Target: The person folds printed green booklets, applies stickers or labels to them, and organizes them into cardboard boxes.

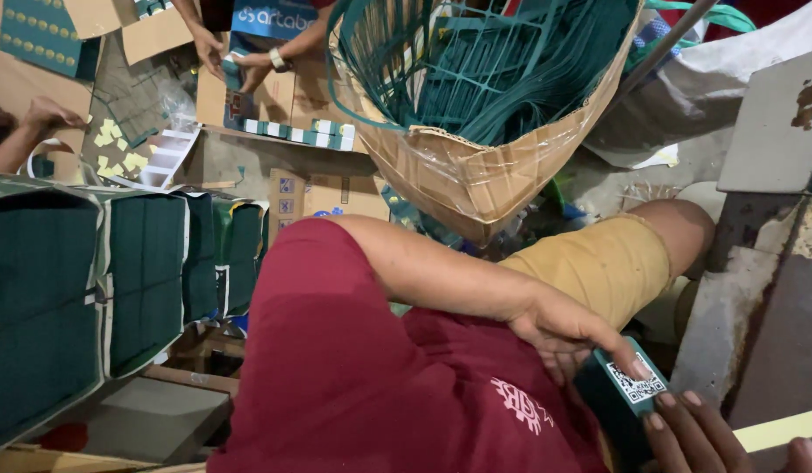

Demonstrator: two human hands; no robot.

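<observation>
A small dark green box [623,394] with a white square-code label sits low on the right, over my lap. My left hand [568,333] reaches across my maroon shirt and presses its fingers on the box's upper edge. From the bottom right corner, my right hand [712,434] grips the same box from below, fingertips against the label side. Part of the box is hidden beneath both hands.
A large plastic-lined cardboard carton [476,175] full of green flat pieces stands ahead. Stacks of green folded boxes [117,280] lie at the left. A rusty grey metal surface [765,289] is at the right. Other people's hands [239,57] work over cartons at the top left.
</observation>
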